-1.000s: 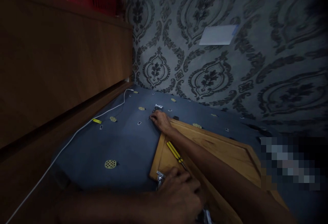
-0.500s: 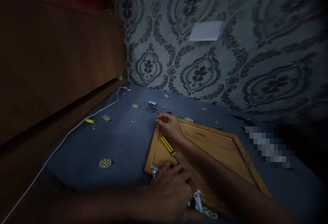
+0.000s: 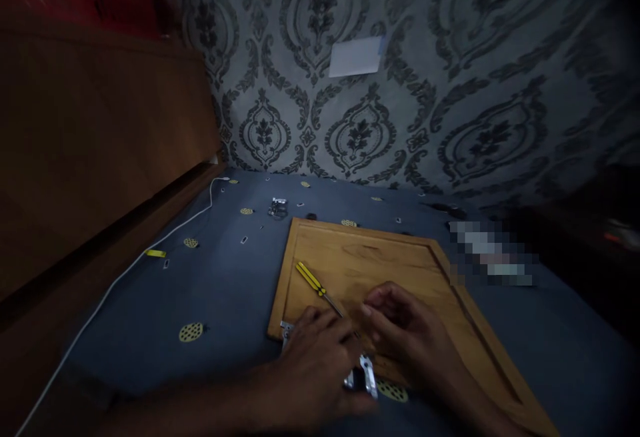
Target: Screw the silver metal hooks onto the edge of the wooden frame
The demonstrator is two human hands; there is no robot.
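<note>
A wooden cabinet door panel (image 3: 380, 257) lies flat on a blue patterned cloth (image 3: 225, 290). My left hand (image 3: 320, 363) rests on the panel's near left corner, fingers closed over a metal hinge (image 3: 364, 378) that pokes out on both sides of it. My right hand (image 3: 405, 330) hovers just right of it over the panel, its fingers curled in a pinch; whatever they hold is hidden. A yellow-and-black screwdriver (image 3: 311, 278) lies on the panel, its tip pointing toward my hands.
A second metal hinge (image 3: 278, 208) and small bits lie on the cloth beyond the panel. A white cable (image 3: 150, 251) runs along the left edge beside a wooden furniture side (image 3: 100, 130). A patterned wallpaper wall (image 3: 450, 90) stands behind.
My right hand has pulled back from the far hinge on the cloth to the panel's near part beside my left hand. The view has swung left and down.
</note>
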